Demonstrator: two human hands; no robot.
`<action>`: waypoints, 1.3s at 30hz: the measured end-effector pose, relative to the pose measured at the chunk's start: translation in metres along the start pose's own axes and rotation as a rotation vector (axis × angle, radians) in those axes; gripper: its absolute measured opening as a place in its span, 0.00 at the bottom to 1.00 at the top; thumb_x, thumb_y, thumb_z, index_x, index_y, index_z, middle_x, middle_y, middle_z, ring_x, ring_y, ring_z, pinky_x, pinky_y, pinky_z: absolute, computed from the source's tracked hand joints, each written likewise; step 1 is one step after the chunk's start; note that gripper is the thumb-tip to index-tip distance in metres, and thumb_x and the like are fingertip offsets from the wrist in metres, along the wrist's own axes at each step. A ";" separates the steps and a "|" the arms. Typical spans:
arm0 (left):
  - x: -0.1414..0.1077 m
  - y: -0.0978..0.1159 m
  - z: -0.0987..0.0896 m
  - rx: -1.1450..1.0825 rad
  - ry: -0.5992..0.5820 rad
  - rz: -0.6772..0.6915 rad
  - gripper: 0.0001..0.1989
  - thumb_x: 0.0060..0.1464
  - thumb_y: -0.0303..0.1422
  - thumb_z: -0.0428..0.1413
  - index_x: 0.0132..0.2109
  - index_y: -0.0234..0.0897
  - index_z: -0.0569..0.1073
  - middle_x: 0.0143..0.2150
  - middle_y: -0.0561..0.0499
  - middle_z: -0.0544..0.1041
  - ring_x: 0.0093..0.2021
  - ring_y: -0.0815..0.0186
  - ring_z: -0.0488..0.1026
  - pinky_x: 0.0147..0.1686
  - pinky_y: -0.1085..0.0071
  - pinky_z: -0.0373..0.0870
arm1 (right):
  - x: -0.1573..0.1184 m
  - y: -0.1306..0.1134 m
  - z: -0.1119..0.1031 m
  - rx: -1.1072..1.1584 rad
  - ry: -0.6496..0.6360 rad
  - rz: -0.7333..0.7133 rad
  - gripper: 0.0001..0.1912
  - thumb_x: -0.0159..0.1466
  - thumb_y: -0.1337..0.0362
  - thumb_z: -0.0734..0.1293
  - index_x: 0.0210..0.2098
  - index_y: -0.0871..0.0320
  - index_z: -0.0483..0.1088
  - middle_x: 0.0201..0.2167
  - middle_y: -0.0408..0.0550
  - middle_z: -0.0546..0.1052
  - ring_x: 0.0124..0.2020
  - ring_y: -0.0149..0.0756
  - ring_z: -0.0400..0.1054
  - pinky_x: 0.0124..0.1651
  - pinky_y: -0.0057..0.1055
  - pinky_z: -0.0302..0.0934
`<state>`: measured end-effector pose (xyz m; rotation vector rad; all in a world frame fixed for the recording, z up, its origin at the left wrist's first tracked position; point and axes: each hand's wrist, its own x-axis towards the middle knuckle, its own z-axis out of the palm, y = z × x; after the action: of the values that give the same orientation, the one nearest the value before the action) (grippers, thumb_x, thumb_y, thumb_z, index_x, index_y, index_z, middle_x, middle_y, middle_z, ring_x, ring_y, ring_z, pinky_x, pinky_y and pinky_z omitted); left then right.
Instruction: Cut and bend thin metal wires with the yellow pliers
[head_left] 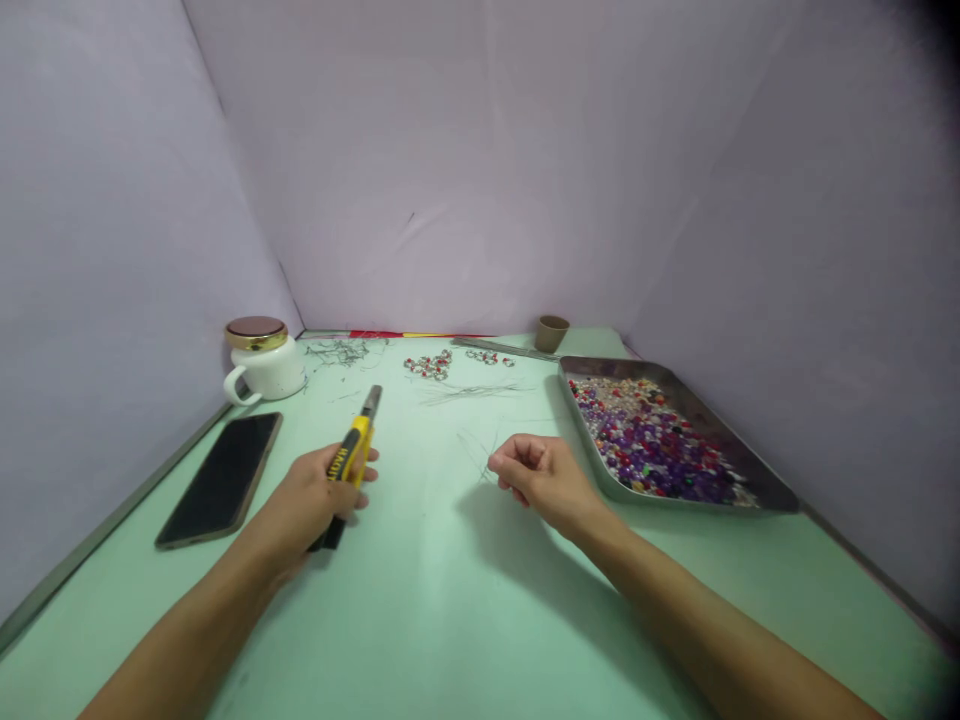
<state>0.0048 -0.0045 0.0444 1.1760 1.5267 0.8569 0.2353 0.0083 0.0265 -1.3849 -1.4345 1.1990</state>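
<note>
My left hand (319, 495) is wrapped round a yellow and black cutter knife (354, 450), its metal tip pointing away from me. To the right, my right hand (536, 478) is held in a pinch above the table, with thin wires (480, 455) at its fingertips. Beyond the hands lie more thin wires (472, 392) and small rings of red and clear beads (429, 365), with further beaded rings (491, 357) beside them. A metal tray (705, 415) of loose purple, red and white beads (660, 440) stands right of my right hand.
At the left are a dark phone (221, 480) and a white mug (270, 370) with a gold-rimmed lid. A tangle of wire (341, 352) lies at the back left. Near the back wall stand a small brown cup (552, 333) and long grey strips (502, 348).
</note>
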 end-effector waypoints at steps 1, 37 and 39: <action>-0.003 0.000 0.003 -0.016 -0.094 -0.010 0.15 0.28 0.22 0.46 0.30 0.36 0.63 0.35 0.51 0.66 0.34 0.65 0.65 0.29 0.72 0.61 | 0.000 0.002 0.001 -0.036 0.021 -0.025 0.09 0.51 0.63 0.64 0.18 0.60 0.63 0.14 0.40 0.65 0.15 0.24 0.55 0.18 0.23 0.49; -0.008 0.004 -0.005 -0.004 -0.223 0.015 0.13 0.26 0.21 0.45 0.26 0.36 0.60 0.29 0.55 0.63 0.29 0.69 0.62 0.25 0.73 0.56 | -0.006 0.015 0.006 -0.722 0.148 -0.551 0.09 0.56 0.69 0.59 0.20 0.58 0.64 0.18 0.44 0.68 0.20 0.29 0.59 0.24 0.26 0.51; -0.017 0.004 0.005 0.053 -0.375 -0.028 0.12 0.26 0.21 0.44 0.25 0.37 0.58 0.24 0.57 0.59 0.23 0.72 0.55 0.20 0.75 0.49 | -0.006 0.018 0.007 -0.758 0.161 -0.582 0.10 0.57 0.69 0.58 0.20 0.59 0.65 0.19 0.45 0.69 0.20 0.29 0.60 0.25 0.26 0.51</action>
<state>0.0115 -0.0197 0.0514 1.2694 1.2609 0.5415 0.2331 0.0008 0.0077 -1.3257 -2.0827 0.1552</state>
